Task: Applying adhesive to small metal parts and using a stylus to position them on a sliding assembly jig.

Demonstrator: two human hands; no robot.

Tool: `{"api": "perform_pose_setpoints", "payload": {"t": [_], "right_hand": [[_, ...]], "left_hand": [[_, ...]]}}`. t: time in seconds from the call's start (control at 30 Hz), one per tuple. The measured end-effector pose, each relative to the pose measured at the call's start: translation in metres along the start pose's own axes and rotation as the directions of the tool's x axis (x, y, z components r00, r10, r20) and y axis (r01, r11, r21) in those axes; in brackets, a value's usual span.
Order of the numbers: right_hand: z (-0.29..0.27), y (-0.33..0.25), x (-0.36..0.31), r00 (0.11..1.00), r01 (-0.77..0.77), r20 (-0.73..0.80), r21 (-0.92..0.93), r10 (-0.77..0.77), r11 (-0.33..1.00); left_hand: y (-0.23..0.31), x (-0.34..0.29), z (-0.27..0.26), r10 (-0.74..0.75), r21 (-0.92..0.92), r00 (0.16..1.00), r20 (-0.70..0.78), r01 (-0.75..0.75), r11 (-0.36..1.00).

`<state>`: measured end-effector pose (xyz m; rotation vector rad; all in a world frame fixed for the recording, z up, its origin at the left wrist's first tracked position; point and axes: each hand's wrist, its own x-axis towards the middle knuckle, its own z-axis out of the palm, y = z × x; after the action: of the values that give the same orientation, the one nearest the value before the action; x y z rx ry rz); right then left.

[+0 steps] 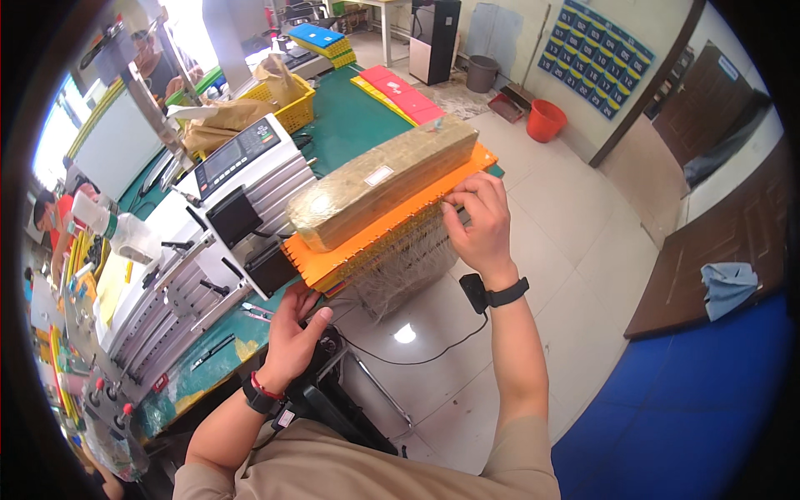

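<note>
A stack of orange plastic boards with notched edges lies at the bench's edge. On top of it rests a long block wrapped in brown tape. Many fine wire-like strands hang from the near edge of the stack. My right hand is closed in a pinch at that edge, toward its right end; what sits between thumb and forefinger is too small to make out. Below the stack's left corner is my left hand, thumb apart and fingers stretched out, the fingertips partly hidden near the boards.
Left of the stack stands a machine with a control panel and metal rails. Tweezers and a black pen-like tool lie on the green bench. Farther back are a yellow basket and red boards. A black chair stands below me.
</note>
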<state>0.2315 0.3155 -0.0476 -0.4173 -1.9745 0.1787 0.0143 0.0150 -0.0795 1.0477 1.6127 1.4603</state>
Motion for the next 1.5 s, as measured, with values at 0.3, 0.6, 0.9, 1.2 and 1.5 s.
{"api": "perform_pose_setpoints", "payload": {"t": [0.3,0.6,0.9,1.2,1.5], "right_hand": [[0.011,-0.011,-0.002,0.992,-0.119,-0.043,-0.027,0.118,0.992],[0.024,-0.023,-0.009,0.977,-0.204,-0.087,-0.105,0.195,0.973],[-0.027,-0.083,-0.139,0.897,-0.035,0.441,-0.029,0.044,0.999],[-0.132,-0.174,-0.342,-0.44,-0.013,0.781,-0.5,0.444,0.866],[0.041,-0.358,-0.063,0.77,-0.51,0.627,0.491,0.12,0.706]], "left_hand": [[0.006,-0.004,-0.007,0.062,0.141,0.992,0.109,-0.077,0.987],[0.007,-0.012,-0.018,0.121,0.427,0.969,0.214,-0.204,0.881],[0.011,-0.043,-0.042,0.194,0.36,0.923,0.331,-0.314,0.879],[-0.001,-0.108,-0.063,0.137,0.332,0.719,0.681,-0.47,0.818],[0.077,-0.135,-0.14,0.425,0.22,0.884,0.197,-0.462,0.859]]}}
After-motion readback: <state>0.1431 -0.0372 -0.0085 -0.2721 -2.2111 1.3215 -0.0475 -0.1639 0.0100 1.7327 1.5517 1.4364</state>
